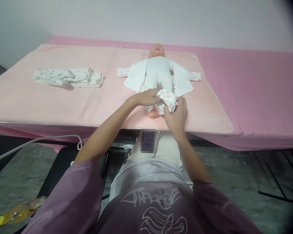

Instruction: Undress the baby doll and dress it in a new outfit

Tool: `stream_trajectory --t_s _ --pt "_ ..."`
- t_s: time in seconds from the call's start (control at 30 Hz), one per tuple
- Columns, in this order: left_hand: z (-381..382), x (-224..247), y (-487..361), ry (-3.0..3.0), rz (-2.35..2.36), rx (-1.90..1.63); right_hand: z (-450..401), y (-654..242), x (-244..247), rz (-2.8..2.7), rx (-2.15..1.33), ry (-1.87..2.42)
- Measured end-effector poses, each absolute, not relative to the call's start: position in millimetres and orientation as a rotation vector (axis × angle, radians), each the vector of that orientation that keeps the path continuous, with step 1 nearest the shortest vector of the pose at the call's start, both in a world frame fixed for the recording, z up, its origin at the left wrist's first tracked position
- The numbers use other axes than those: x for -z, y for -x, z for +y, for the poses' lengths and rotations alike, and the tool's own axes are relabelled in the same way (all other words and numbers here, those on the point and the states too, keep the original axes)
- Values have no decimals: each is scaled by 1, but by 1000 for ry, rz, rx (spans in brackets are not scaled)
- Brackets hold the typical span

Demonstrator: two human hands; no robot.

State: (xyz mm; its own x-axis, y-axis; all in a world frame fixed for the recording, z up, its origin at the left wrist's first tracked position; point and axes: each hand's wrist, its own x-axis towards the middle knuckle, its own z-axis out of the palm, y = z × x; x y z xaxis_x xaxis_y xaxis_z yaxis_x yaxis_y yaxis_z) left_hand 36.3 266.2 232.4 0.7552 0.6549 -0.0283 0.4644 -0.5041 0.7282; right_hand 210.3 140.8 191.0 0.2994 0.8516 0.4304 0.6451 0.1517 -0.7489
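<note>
A baby doll [157, 50] lies on its back, its head away from me. It is dressed in white baby clothes [158, 70], with two white front flaps spread out on either side and patterned sleeves stretched outward. At the near end, my left hand [148, 97] grips the left side of a bunched, patterned trouser leg [168, 99]. My right hand [177, 114] pinches the same bunched cloth from the right and below. One bare doll foot [154, 113] shows beside the cloth; the other foot is hidden.
A folded patterned baby garment [68, 77] lies to the left on the light pink mat [100, 104]. Under the mat is a darker pink cover [258, 97]. Below the table are a black chair [61, 172], a white cable [46, 138] and a yellow bottle [17, 213].
</note>
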Motion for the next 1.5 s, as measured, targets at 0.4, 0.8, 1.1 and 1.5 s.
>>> stream_trajectory --t_s 0.4,0.8,1.1,1.5 --pt "253 -235 -77 -2723 969 193 111 -210 -155 -1224 -106 1768" --pt "236 -238 -65 -2660 959 -32 115 -217 -147 -1195 -204 1781" --pt "243 -234 -56 -2633 885 -78 132 -236 -150 -1232 -513 1578" --pt "231 -228 -63 -2404 956 -470 139 -229 -137 -1028 -755 1403"
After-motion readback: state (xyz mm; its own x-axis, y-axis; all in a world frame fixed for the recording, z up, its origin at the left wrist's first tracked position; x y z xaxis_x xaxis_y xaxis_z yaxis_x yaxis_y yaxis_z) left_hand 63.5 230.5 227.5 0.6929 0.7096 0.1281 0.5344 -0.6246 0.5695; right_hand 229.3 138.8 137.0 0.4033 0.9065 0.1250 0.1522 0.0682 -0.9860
